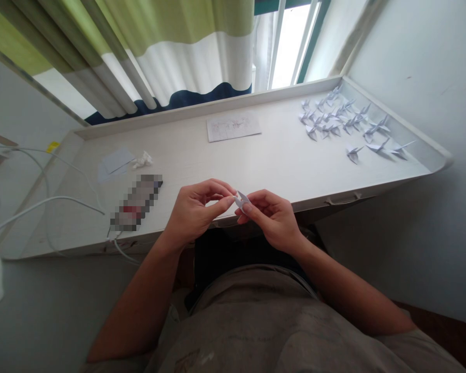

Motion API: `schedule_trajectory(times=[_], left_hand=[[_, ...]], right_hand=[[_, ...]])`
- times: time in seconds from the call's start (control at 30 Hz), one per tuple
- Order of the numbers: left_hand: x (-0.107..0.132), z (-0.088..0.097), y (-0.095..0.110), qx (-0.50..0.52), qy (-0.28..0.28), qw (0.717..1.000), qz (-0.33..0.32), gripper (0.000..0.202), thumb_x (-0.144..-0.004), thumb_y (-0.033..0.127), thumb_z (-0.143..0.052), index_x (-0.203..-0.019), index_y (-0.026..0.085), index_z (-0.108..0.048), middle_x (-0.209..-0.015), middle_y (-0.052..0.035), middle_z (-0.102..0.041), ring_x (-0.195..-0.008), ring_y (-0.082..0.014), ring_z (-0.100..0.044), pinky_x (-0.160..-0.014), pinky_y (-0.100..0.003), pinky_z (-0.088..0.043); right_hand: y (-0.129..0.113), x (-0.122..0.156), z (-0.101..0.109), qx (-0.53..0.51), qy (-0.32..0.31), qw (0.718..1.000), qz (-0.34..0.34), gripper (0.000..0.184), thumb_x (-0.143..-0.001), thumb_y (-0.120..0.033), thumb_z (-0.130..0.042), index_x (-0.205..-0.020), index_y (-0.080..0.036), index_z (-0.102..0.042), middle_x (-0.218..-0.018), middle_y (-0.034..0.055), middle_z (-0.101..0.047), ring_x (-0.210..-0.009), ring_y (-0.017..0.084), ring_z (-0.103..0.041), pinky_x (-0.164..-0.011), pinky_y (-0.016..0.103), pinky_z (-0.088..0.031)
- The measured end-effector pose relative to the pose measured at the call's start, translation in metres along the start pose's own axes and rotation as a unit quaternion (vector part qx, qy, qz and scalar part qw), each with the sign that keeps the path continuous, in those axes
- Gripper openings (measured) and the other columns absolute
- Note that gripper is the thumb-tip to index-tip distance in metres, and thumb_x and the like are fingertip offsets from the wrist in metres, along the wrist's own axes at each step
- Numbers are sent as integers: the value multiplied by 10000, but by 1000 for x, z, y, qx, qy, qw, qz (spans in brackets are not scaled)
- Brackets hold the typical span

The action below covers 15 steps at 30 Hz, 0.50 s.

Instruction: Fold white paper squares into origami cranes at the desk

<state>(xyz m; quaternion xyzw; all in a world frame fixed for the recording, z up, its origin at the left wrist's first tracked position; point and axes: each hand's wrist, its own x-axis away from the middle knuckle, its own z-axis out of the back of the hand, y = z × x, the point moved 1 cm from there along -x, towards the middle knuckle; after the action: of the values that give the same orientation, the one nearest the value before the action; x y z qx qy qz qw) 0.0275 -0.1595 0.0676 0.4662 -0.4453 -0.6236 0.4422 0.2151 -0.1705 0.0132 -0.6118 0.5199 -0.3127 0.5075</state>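
Between my two hands, above the desk's front edge, is a small folded white paper crane (241,200). My right hand (274,215) pinches its body between thumb and fingers. With thumb and forefinger closed, my left hand (197,210) grips a pointed end of the same crane. Part of the paper is hidden behind the fingers. Many finished-looking white paper cranes (350,123) stand grouped at the right end of the desk, and one crane (354,154) sits nearest to my right hand.
A printed paper (233,128) lies at the desk's middle back. To the left are blank paper sheets (116,159), a crumpled white tissue (143,160) and a blurred-out phone (136,202) with white cables (42,201). A raised rim (205,104) borders the white desk (186,155); curtains hang behind.
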Motion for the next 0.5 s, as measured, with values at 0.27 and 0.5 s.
schedule_trajectory(times=[0.27, 0.5], left_hand=[[0, -7, 4, -4, 47, 999, 5, 185, -780, 210, -851, -701, 176, -687, -851, -73, -813, -792, -197, -767, -799, -341, -635], [-2, -6, 0, 24, 70, 997, 20, 293, -782, 278, -882, -970, 203, -671, -873, -46, -813, -864, -224, -800, -847, -364, -648]], right_hand=[[0, -1, -3, -17, -4, 1000, -1, 296, -906, -471, -841, -977, -212, -719, -872, 21, -815, -741, 167, -791, -711, 327, -701], [0, -3, -2, -6, 8, 1000, 4, 349, -900, -526, -831, -993, -213, -707, -871, 28, -828, -680, 164, -777, -676, 325, -680]])
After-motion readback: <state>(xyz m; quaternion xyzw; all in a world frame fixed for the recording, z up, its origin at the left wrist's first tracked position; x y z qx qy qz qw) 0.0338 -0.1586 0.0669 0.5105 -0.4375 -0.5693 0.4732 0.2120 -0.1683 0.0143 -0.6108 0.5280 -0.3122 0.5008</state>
